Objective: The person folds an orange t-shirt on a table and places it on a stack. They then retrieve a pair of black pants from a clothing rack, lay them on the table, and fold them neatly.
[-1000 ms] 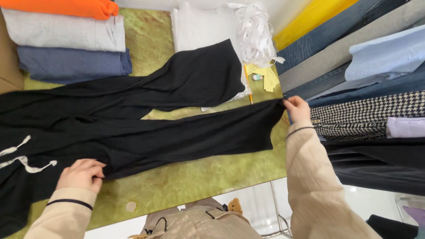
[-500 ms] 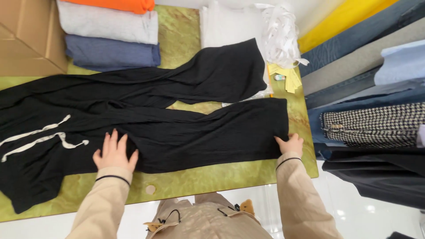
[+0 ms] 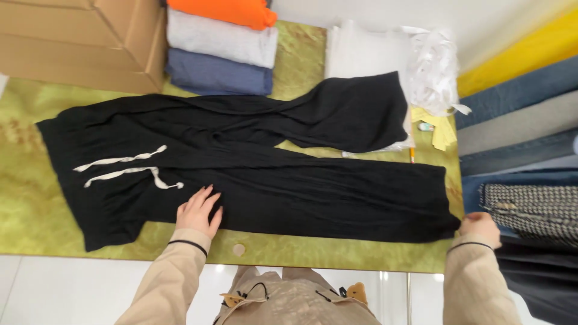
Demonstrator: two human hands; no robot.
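Note:
Black wide-leg trousers (image 3: pixel 289 186) with white drawstrings (image 3: pixel 129 171) lie spread flat on a green mottled table (image 3: pixel 36 222), waistband to the left, legs to the right. My left hand (image 3: pixel 198 213) rests flat, fingers apart, on the near leg close to the crotch. My right hand (image 3: pixel 480 229) is at the hem corner of the near leg, at the table's right edge, fingers curled on the fabric. The far leg angles up toward a white folded cloth (image 3: pixel 361 51).
A stack of folded orange, grey and blue garments (image 3: pixel 220 51) sits at the back beside a cardboard box (image 3: pixel 78 42). Crumpled clear plastic (image 3: pixel 433 72) and yellow paper (image 3: pixel 442 129) lie at the back right. Fabric bolts and a houndstooth piece (image 3: pixel 530 204) crowd the right side.
The view has shifted so the whole trousers show. My left hand slid right along the near leg. My right hand moved down to the hem's lower corner, pulling the leg straight.

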